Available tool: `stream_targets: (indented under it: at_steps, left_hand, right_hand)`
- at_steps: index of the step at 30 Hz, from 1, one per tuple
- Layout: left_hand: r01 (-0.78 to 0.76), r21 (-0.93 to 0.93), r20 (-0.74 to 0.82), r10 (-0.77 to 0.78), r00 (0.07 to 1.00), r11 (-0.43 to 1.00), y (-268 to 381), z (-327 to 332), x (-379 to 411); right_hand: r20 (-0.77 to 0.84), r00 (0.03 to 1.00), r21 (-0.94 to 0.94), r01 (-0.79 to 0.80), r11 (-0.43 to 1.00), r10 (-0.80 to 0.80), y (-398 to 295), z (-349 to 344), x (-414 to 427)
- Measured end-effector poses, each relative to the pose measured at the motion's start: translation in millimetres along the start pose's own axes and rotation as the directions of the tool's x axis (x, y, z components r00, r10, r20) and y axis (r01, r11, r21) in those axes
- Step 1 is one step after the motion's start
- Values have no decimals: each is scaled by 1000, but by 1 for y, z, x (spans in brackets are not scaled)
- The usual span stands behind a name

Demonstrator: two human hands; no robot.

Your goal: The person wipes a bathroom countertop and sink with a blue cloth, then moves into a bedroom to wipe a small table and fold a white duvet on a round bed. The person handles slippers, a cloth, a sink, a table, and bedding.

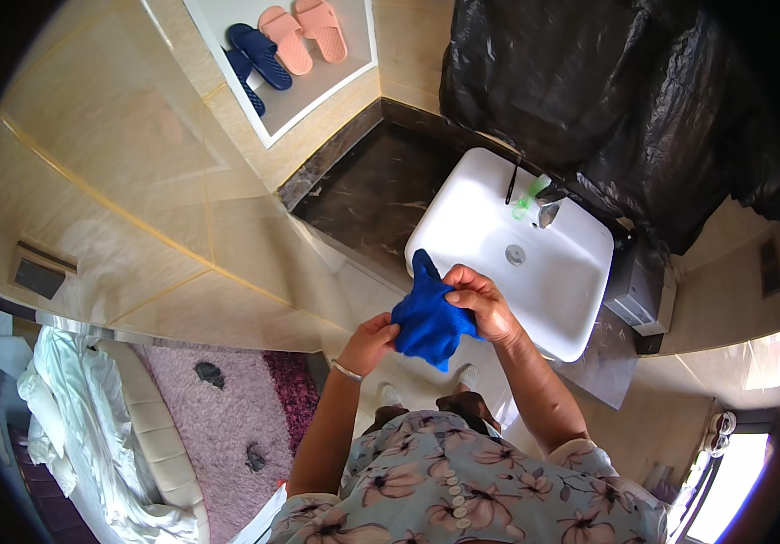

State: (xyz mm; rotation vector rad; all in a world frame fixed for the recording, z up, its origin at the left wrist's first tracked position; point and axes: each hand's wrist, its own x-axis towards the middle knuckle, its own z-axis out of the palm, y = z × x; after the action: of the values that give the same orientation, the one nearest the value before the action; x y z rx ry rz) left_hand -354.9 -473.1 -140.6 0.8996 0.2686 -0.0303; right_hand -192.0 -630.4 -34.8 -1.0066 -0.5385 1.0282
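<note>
A bright blue cloth (432,319) is stretched between my two hands, in front of the near left edge of the washbasin. My left hand (369,345), with a silver bangle at the wrist, pinches the cloth's left edge between thumb and fingers. On the opposite side my right hand (483,301) grips the cloth near its upper right part. One corner of the cloth sticks up toward the basin, and another hangs down. Just beyond is the white rectangular washbasin (478,234), with a metal faucet (549,212) and a round drain (515,255).
A green-handled brush (530,197) and a thin black stick-like item (513,181) lie on the basin's back rim. Dark marble counter (369,183) surrounds it. Black plastic sheeting (580,88) hangs behind. Slippers (286,41) stand in a wall niche. A grey box (638,292) is at right.
</note>
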Motion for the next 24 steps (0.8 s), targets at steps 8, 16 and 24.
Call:
stream_targets:
  at_steps: [8,16,24]
  left_hand:
    - [-106,629,-89,207,974,770,31,-5,10]
    - [-227,367,249,140,958,902,93,41,27]
    - [-230,369,60,223,973,901,99,62,5]
  right_hand:
    - [70,995,-214,-51,976,67,-32,2,2]
    - [230,964,-361,-43,932,134,-43,8,11]
    - [184,947,-473,-148,868,262,-23,-1,-5]
